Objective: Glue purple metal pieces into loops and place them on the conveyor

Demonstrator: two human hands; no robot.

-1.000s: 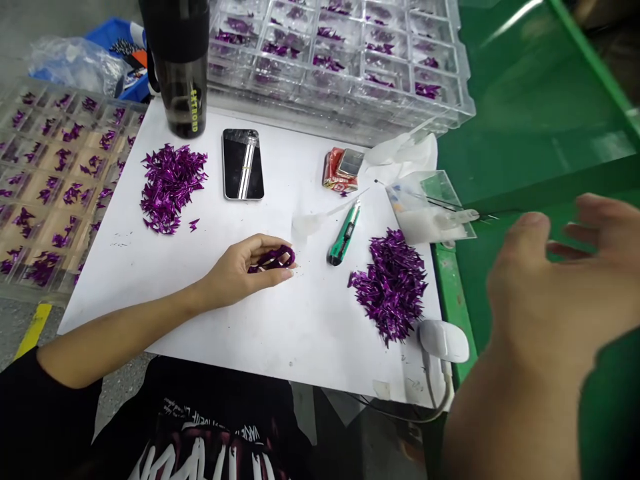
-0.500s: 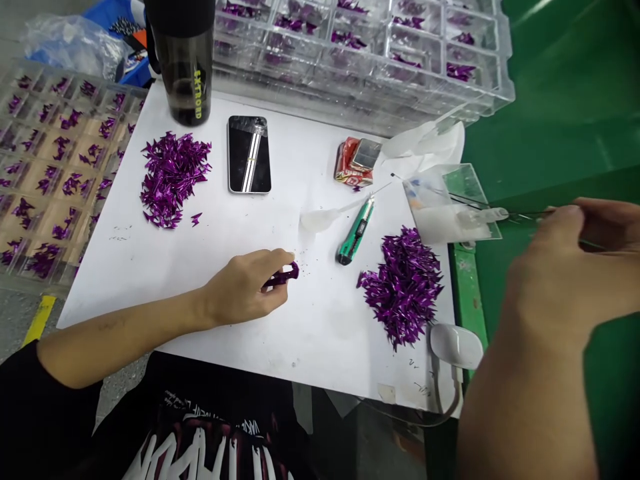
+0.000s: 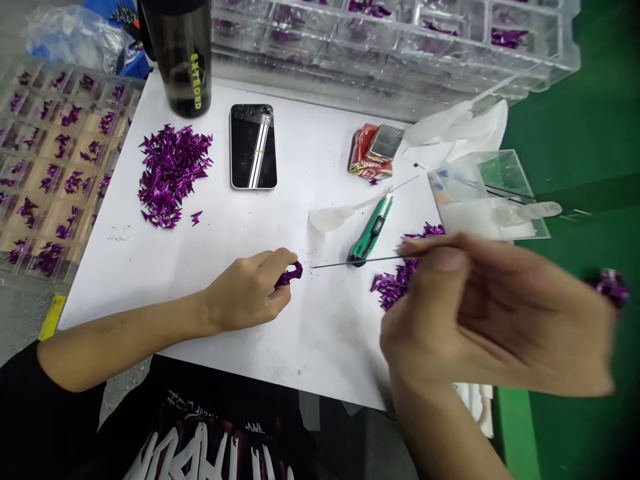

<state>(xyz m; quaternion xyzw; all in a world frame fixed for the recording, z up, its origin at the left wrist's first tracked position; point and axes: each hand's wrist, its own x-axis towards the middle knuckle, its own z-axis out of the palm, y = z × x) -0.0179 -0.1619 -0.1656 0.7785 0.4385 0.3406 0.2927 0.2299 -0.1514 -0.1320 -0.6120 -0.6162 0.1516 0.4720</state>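
Note:
My left hand (image 3: pixel 250 288) rests over the white board, thumb and forefinger closed on a shiny purple curved piece (image 3: pixel 297 271) with an opening in it. Part of that piece is hidden by my fingers. On the right, my slightly blurred right hand (image 3: pixel 480 320) pinches a thin dark needle-like rod (image 3: pixel 345 264). Its tip points left, a short gap from the purple piece. Below the rod lies a heap of small purple pointed pieces (image 3: pixel 393 288), partly covered by my right hand. A green utility knife (image 3: pixel 373 230) lies behind the rod.
Another purple heap (image 3: pixel 173 173), a phone (image 3: pixel 253 147) and a dark bottle (image 3: pixel 183 60) stand left. A white plastic spoon (image 3: pixel 330 218) and a red packet with a metal block (image 3: pixel 373 152) lie behind. Clear compartment trays (image 3: pixel 320 70) line the back; another tray (image 3: pixel 55 170) is left.
My right hand has swung left from the clear holder at the right edge, with the thin rod now pointing toward my left hand. My left hand still grips the purple piece.

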